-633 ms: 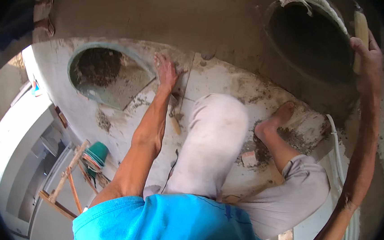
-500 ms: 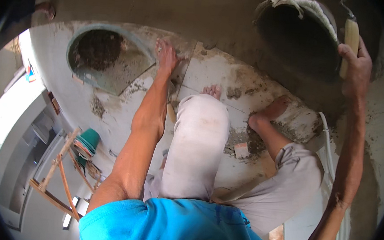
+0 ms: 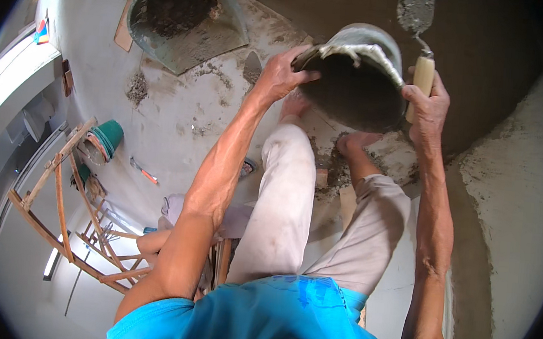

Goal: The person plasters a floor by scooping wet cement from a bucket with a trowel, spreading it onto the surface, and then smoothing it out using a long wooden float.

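My left hand (image 3: 281, 76) grips the left rim of a dark bucket (image 3: 350, 96) with a ragged whitish edge, tilted above my feet. My right hand (image 3: 428, 106) is closed round the wooden handle of a trowel (image 3: 423, 76), its thumb at the bucket's right rim. The trowel's blade points up, coated in grey mortar. Another trowel blade (image 3: 252, 68) lies on the stained floor just beyond my left hand. Past it is a greenish cut-open container (image 3: 142, 29) with dark mortar residue inside.
Wooden trestles (image 3: 59, 191) and stacked green buckets (image 3: 109, 136) stand at left, near an orange-handled tool (image 3: 147, 174). Another person's lilac-clad leg (image 3: 176, 206) shows behind my left arm. Wet, dark plaster or screed (image 3: 489, 72) spans the upper right.
The bucket has moved left and down in view, toward the middle. My left hand has left the stained board for its rim. My legs are straighter and the view has shifted.
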`<state>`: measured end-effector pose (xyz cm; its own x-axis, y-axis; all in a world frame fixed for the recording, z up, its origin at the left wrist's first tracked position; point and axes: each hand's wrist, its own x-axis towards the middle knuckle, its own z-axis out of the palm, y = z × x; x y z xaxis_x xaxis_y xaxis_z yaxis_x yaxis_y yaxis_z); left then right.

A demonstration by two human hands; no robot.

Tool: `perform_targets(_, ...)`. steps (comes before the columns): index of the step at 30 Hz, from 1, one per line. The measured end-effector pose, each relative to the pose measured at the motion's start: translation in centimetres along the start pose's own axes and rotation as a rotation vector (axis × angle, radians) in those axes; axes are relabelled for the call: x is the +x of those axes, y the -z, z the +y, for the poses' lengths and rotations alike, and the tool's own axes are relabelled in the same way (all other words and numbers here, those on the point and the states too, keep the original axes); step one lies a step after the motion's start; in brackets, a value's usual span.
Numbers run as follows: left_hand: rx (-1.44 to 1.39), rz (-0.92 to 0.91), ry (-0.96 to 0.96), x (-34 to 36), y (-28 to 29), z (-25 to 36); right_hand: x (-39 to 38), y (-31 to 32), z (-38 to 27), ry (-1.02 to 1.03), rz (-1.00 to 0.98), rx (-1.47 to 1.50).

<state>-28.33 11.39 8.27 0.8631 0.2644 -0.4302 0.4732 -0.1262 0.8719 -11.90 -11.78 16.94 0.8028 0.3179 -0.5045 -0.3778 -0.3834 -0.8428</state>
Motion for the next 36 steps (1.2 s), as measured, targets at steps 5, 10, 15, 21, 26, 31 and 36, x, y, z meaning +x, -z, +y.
perform_targets(5,0.286,0.176,0.116,-6.1,3.9,1.1,-0.2,-2.1,0.8,0.114,0.047,-0.058)
perform_targets(10,0.142,0.548,0.598,-16.4,9.6,-2.3,1.3,-3.0,10.8,-0.184,-0.096,-0.402)
perform_targets(15,-0.355,0.967,0.775,-21.7,8.9,-3.6,-1.2,-9.0,20.5,-0.166,-0.317,-0.554)
perform_targets(21,-0.893,1.065,0.690,-22.4,5.9,-6.8,-0.6,-12.4,27.2,-0.190,-0.379,-0.782)
perform_targets(26,-1.022,1.100,0.733,-23.0,6.1,-8.7,0.3,-13.0,29.4,-0.088,-0.298,-0.743)
perform_targets(31,-1.022,1.047,0.726,-22.7,5.8,-8.9,0.3,-11.6,28.8,-0.181,-0.051,-0.481)
perform_targets(36,-1.001,0.994,0.726,-22.8,5.7,-8.5,-5.8,-9.7,30.4,-0.511,0.045,-0.051)
